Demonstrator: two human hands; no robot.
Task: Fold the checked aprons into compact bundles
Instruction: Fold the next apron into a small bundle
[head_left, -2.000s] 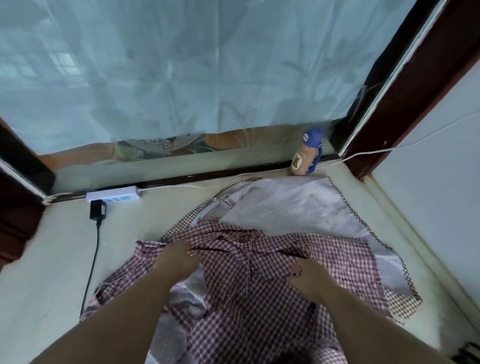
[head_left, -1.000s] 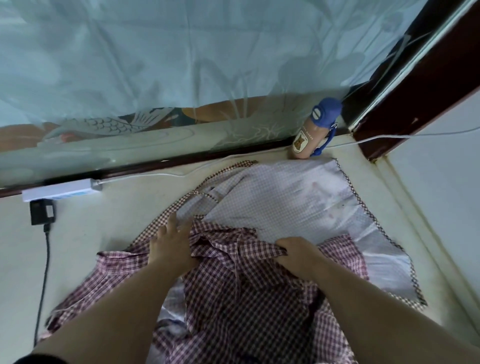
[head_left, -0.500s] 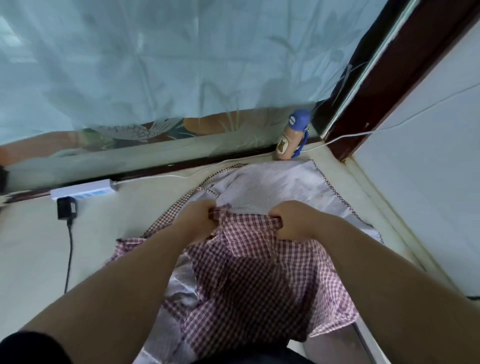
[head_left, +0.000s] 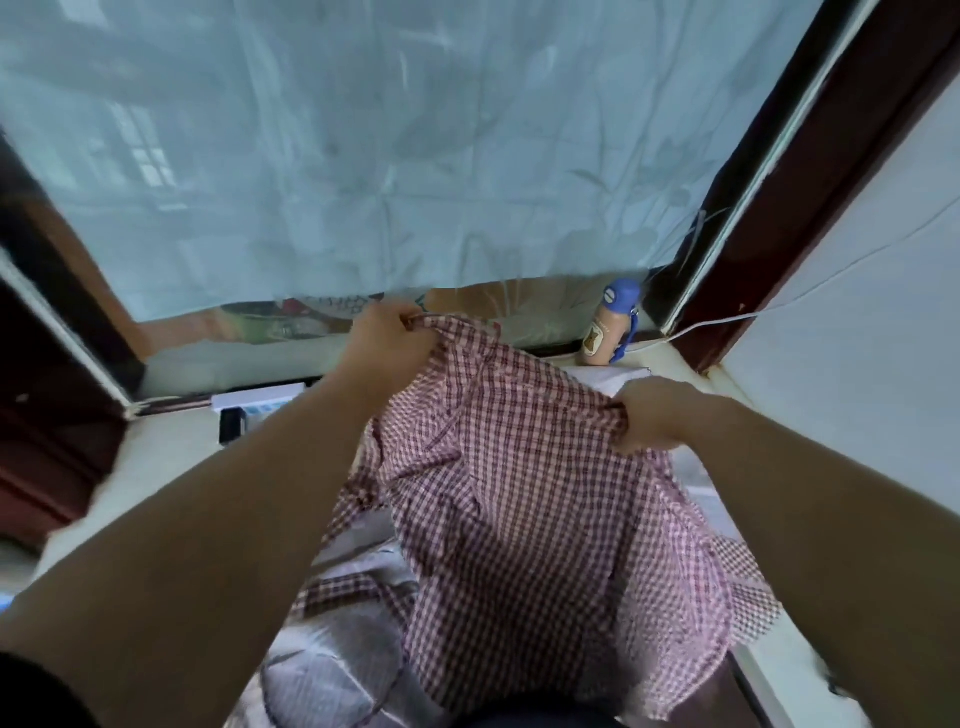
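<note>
A red-and-white checked apron hangs in the air in front of me, held up by its top edge. My left hand pinches the upper left corner, raised high near the window. My right hand grips the upper right corner, lower and closer to me. Under it a paler checked apron lies spread on the cream surface, mostly hidden by the lifted cloth and my arms.
A tan bottle with a blue cap stands at the back right by the dark window frame. A white power strip with a black plug lies at the back left. A white wall closes the right side.
Both hands took hold of the red checked apron where it lay and lifted it off the surface; it now hangs spread between them, the left hand higher.
</note>
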